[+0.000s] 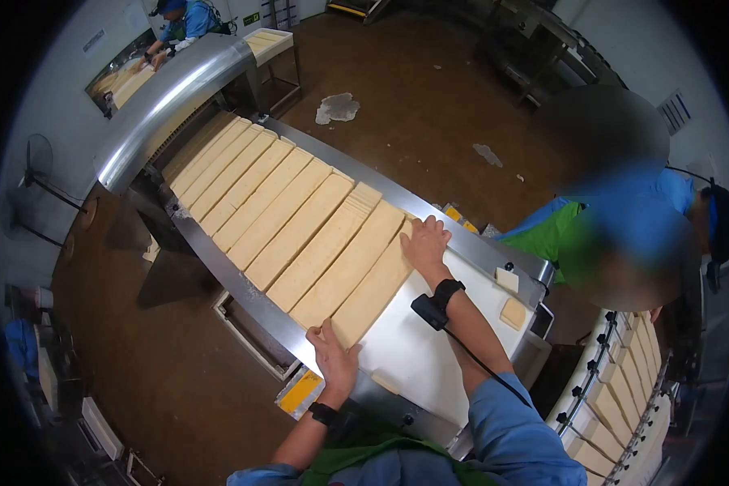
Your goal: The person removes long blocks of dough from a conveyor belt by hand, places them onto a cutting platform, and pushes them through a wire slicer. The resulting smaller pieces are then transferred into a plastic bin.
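Observation:
Pale dough slabs lie side by side across a white conveyor belt point(421, 344), in a row running up to a curved metal hood point(188, 101). At the near end of the row, my left hand point(333, 360) grips the lower-left end of the closest dough slab point(374, 287). The far end of that slab is held by my right hand point(427, 245), with its fingers bent over the edge. Both wrists carry black bands, and a cable runs from the right one. Parallel cut lines mark the end of another slab point(363, 201). My fingertips are partly hidden.
Small dough pieces point(512, 313) rest on the belt's right side. Metal rails point(267, 312) border the conveyor. A co-worker point(616, 219) stands at the right by a second conveyor point(616, 397) carrying dough strips. Another person point(188, 20) works beyond the hood. A fan point(36, 166) stands left.

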A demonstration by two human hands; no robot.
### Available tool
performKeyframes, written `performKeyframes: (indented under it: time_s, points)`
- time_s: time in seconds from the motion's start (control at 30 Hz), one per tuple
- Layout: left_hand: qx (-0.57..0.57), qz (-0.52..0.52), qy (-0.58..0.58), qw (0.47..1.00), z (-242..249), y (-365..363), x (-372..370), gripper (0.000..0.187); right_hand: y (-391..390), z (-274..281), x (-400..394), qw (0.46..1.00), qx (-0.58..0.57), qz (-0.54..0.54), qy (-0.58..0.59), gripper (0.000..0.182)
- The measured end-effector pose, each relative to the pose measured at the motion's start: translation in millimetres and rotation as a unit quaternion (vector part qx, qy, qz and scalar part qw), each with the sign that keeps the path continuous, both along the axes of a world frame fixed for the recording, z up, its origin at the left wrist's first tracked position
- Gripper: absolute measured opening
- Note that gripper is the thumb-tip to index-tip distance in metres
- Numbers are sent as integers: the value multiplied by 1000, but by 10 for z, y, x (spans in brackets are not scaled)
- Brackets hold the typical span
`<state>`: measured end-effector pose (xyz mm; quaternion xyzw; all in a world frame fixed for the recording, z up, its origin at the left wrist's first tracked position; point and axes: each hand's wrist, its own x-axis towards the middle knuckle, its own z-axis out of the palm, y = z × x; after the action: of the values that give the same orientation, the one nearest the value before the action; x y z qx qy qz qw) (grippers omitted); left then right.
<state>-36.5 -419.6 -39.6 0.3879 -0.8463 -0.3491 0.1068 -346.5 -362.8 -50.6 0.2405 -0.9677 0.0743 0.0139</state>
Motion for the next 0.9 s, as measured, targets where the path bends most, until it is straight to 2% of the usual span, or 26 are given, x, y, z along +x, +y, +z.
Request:
performKeyframes:
  time_s: [0.07, 0.13, 0.23, 0.3, 0.37, 0.43, 0.5, 0.57, 0.7, 0.77, 0.9]
  points:
    - [-1, 0, -3, 1000, -43, 18, -23, 92, -4, 27, 9, 1000, 0, -6, -22, 42]
    - [-2, -1, -6, 1000, -3, 31, -56, 92, 54, -25, -27, 998, -26, 34, -42, 42]
    - [14, -10, -13, 1000, 56, 69, -109, 89, 353, -41, -23, 998, -32, 11, -50, 42]
    - [-1, -75, -27, 997, 67, 155, -142, 86, 806, -65, 16, 998, -61, -14, -28, 42]
    - [17, -118, -34, 992, 190, 237, -224, 85, 1354, 36, 178, 992, -72, -97, -34, 40]
    - [48, -216, -45, 974, 225, 306, -260, 85, 1992, -93, 420, 985, -85, -142, 48, 41]
    - [26, -262, -50, 963, 226, 311, -320, 86, 2399, 80, 687, 980, -88, -176, 25, 44]
    - [-14, -303, 3, 953, 169, 256, -347, 90, 2687, 153, 1046, 974, -88, -210, -14, 46]
    - [7, -344, 32, 938, -27, 83, -343, 93, 2721, 148, 1227, 972, -87, -217, -26, 50]
    - [0, -367, 48, 929, -92, 58, -359, 94, 2686, 108, 1235, 966, -133, -219, 27, 50]
    - [12, -374, 33, 927, -79, 122, -375, 96, 2677, 69, 1246, 962, -140, -232, 41, 51]
